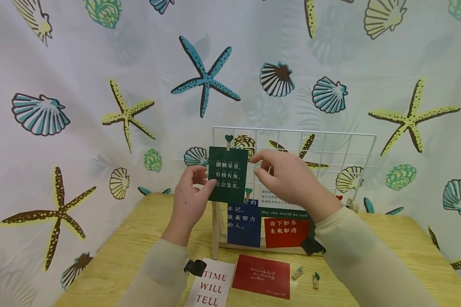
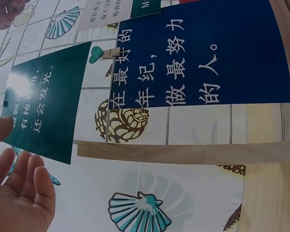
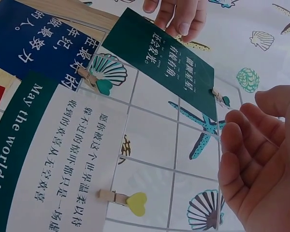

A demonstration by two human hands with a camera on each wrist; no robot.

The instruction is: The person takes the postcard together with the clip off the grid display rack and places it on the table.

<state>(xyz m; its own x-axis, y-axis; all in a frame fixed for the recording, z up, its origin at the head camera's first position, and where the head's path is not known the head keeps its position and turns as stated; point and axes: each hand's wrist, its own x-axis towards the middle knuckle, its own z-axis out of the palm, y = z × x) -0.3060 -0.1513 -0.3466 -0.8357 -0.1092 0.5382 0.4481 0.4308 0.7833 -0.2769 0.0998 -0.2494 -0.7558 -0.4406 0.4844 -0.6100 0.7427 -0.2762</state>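
One green card (image 1: 228, 175) | left hand (image 1: 192, 192) pinches its left edge | right hand (image 1: 279, 174) loosely curled, just beside right edge

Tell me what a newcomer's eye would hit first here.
Probably the dark green card at the upper left of the white wire grid, between the left hand and right hand. Then the big blue starfish printed on the backdrop above it, and the red card lying on the wooden table.
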